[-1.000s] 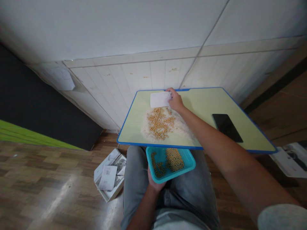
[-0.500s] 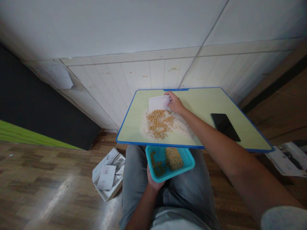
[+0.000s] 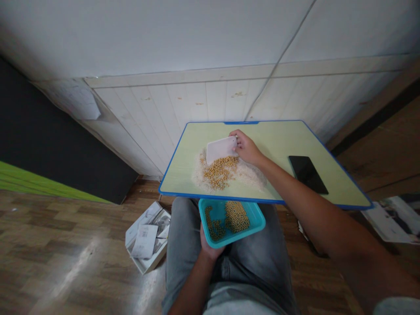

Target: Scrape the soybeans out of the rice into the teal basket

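Observation:
My right hand (image 3: 246, 148) pinches a white flat scraper card (image 3: 220, 149) by its right edge, its lower edge against a pile of yellow beans (image 3: 220, 169). The beans lie on a spread of white rice (image 3: 251, 175) on a pale green table top with a blue rim (image 3: 183, 144). Below the near edge of the table, my left hand (image 3: 210, 249) grips a teal tray (image 3: 257, 223) from underneath, over my lap. The tray holds several yellow beans (image 3: 235, 216).
A black phone (image 3: 307, 174) lies on the right part of the table. An open white cardboard box with papers (image 3: 147, 240) sits on the wooden floor to the left of my legs. White panelled wall stands behind the table. Printed paper (image 3: 392, 218) lies on the floor at right.
My right hand has drawn the scraper card toward me, from the table's far side onto the beans, pushing the bean pile tighter and nearer the front edge. The tray stays where it was.

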### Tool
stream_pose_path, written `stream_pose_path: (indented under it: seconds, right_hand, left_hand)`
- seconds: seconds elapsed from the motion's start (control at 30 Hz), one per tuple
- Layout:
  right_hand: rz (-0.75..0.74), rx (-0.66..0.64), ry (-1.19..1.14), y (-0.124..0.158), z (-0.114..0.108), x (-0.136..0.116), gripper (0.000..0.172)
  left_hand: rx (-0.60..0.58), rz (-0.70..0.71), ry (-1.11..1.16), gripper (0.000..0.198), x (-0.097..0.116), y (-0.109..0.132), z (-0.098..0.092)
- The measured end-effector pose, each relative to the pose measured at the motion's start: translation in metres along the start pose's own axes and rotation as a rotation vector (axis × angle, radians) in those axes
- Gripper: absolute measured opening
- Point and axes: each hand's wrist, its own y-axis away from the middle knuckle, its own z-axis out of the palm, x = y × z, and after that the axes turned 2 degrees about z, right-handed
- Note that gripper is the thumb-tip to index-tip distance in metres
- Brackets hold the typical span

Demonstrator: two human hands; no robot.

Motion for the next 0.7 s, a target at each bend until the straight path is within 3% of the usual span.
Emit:
stream_pose_path:
  seconds: [0.27,0.47,0.57,0.7]
  right_hand:
    - [-0.037,-0.008,0.019,0.027,-0.017,-0.007,0.044]
    - [0.029,0.196,0.000,-0.002,-0.035,-0.008,0.046]
    - [0.050,0.178,0.031,-0.025,-0.023,-0.013,0.043]
    - [0.007,0.077,0.082,-0.043,0.014,-0.028,0.042]
  left_hand:
    - [-0.043,-0.006,0.002,0.064,0.000,0.000,0.009]
    - [-0.018,0.029,-0.028,0.054,-0.002,0.000,0.011]
    - [0.010,0.044,-0.025,0.053,-0.003,-0.001,0.006]
    - [0.027,0.026,-0.020,0.055,-0.003,-0.001,0.000]
